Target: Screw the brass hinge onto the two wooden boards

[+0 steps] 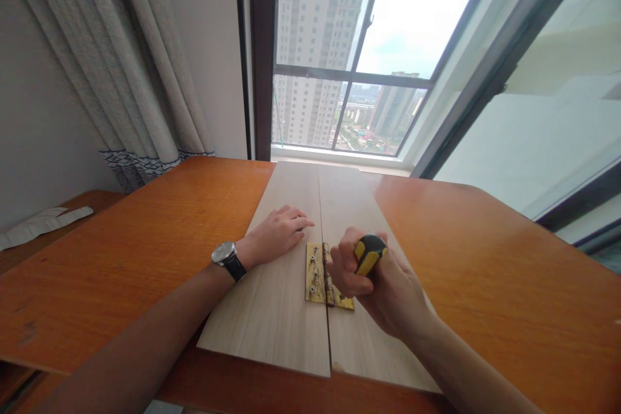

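Two pale wooden boards, a left board (272,310) and a right board (352,207), lie side by side on an orange wooden table (145,252). A brass hinge (316,273) with screws spans the seam between them. My left hand (276,234), with a wristwatch on its wrist, lies flat on the left board, fingers stretched out toward the seam. My right hand (369,281) is closed around a screwdriver with a yellow and black handle (369,253), held upright over the hinge's right leaf. The screwdriver's tip is hidden behind my fingers.
A large window (349,65) stands beyond the table's far edge, with tall buildings outside. Grey curtains (126,58) hang at the left. A lower wooden surface at the far left carries a white folded paper (39,225).
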`<state>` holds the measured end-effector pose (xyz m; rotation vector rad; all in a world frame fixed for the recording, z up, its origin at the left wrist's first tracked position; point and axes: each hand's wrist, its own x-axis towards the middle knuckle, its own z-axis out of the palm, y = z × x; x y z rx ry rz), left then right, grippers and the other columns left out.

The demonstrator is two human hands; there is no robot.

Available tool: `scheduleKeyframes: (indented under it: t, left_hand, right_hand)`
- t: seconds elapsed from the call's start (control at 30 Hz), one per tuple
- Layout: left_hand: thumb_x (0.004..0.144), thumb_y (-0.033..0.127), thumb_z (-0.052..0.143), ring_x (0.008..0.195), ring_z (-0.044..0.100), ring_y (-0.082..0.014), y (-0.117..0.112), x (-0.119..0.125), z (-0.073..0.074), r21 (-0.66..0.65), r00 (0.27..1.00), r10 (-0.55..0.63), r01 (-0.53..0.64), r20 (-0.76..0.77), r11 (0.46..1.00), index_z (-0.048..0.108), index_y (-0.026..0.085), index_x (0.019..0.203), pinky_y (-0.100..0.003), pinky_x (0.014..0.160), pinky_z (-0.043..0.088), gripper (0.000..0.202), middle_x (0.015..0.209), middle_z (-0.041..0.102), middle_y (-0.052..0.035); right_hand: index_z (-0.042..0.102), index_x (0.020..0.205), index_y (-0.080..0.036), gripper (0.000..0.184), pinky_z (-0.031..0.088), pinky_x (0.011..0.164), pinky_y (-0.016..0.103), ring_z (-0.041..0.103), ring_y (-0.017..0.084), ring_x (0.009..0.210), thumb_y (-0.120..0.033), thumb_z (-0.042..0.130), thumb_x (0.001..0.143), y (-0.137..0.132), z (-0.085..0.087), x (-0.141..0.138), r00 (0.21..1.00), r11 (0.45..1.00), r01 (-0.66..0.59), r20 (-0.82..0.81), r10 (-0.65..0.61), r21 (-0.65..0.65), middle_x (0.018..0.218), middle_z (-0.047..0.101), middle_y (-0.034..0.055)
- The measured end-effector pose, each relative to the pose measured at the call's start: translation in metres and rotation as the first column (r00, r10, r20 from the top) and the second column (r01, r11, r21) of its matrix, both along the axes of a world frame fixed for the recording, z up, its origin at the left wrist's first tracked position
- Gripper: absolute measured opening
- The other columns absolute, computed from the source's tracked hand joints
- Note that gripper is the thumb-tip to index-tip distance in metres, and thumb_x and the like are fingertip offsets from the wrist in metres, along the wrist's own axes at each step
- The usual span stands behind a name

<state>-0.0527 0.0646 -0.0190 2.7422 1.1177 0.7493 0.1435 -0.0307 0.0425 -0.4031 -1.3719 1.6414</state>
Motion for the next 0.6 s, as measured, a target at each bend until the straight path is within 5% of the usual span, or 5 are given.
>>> scheduleKeyframes:
  t: [0.2, 0.43, 0.6]
  left_hand:
    - [0.099, 0.017, 0.053, 0.117, 0.057, -0.0243, -0.0010, 0.0006, 0.0009, 0.000, 1.000, 0.003, -0.003, -0.005, 1.000, 0.067, 0.020, 0.122, -0.043, 0.107, 0.046, 0.028, 0.121, 0.067, -0.0080]
    - [0.098, 0.016, 0.054, 0.118, 0.057, -0.0251, -0.0015, 0.0012, 0.0014, -0.006, 1.000, 0.013, -0.013, -0.016, 1.000, 0.067, 0.020, 0.124, -0.045, 0.108, 0.046, 0.029, 0.123, 0.066, -0.0086]
    - [0.099, 0.017, 0.054, 0.119, 0.057, -0.0252, -0.0006, 0.0009, -0.0002, -0.013, 1.000, 0.013, -0.013, -0.015, 1.000, 0.066, 0.021, 0.125, -0.046, 0.108, 0.046, 0.029, 0.124, 0.066, -0.0081]
  right_hand:
    - [0.054, 0.090, -0.025, 0.053, 0.022, 0.048, 0.021, 0.020, 0.009, 0.049, -0.077, 0.055, 0.085, 0.0002, -0.0016, 0.0049, 0.996, 1.000, -0.004, -0.087, 0.004, -0.009, 0.056, 0.030, -0.0097]
    - [0.046, 0.090, -0.026, 0.034, 0.024, 0.050, 0.022, 0.035, 0.008, 0.051, -0.056, 0.061, 0.095, 0.0042, -0.0090, 0.0090, 0.999, 0.995, 0.008, -0.035, -0.005, 0.101, 0.070, 0.055, -0.0058]
    - [0.046, 0.085, -0.024, 0.037, 0.024, 0.050, 0.022, 0.030, 0.009, 0.051, -0.058, 0.050, 0.100, 0.0033, -0.0084, 0.0022, 0.996, 0.997, -0.044, -0.074, 0.048, 0.058, 0.059, 0.043, -0.0077]
